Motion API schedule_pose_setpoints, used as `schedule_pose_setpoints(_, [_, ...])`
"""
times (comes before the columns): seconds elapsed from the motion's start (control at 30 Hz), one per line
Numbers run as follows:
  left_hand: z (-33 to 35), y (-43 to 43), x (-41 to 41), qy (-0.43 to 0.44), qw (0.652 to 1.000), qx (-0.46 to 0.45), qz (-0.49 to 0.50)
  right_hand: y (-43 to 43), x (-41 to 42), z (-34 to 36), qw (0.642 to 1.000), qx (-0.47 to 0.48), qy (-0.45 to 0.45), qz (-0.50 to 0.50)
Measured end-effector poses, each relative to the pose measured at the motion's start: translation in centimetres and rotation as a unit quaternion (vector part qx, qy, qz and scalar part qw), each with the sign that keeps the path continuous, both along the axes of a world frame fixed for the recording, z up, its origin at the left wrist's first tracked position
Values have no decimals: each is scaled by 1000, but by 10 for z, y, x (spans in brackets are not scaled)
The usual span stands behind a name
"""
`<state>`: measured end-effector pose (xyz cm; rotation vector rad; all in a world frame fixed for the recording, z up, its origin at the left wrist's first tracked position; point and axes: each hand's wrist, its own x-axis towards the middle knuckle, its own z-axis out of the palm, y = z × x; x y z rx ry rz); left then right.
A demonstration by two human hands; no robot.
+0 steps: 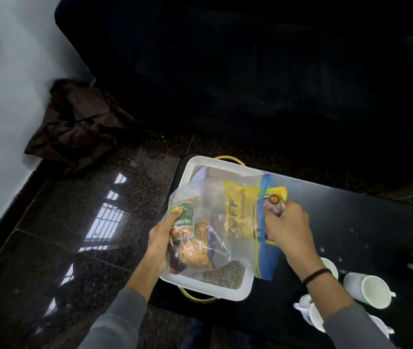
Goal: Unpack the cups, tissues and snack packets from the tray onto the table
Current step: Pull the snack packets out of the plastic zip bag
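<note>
A: We are working the snack-packet step. Our left hand (161, 238) is gripping the clear plastic zip bag with the blue seal (208, 195) by its closed end, over the white rectangular tray with gold handles (215, 285).

B: Our right hand (288, 222) is pinching a small yellow-topped foil packet (276, 195) at the bag's mouth, over the black table (351, 210).

A: Next, we are judging, comes a straight pull clear, then a set-down near the white ceramic cups (374, 288).

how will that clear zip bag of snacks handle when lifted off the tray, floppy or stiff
Probably floppy: the clear zip bag is thin film that creases between the left hand and right hand gripping it. Likely light for its bulk, since it holds only snack packets. The glossy plastic may be slippery, and packets could shift inside.
</note>
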<state>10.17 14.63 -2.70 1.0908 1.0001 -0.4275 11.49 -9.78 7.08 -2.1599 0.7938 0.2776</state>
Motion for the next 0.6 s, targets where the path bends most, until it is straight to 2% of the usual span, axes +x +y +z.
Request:
schedule_pose_setpoints(0.1, [-10, 9, -7, -12, 1000, 10, -8, -6, -4, 14, 995, -62, -33, -70])
schedule_pose_setpoints(0.23, [-22, 13, -10, -42, 999, 16, -18, -15, -6, 20, 967, -172, -107, -156])
schedule_pose_setpoints(0.47, [-29, 2, -7, -49, 997, 55, -30, -16, 0, 20, 936, -191, -249, -160])
schedule_pose_setpoints(0.6, [-27, 6, -7, -53, 996, 61, -47, -17, 9, 20, 917, -143, -335, -160])
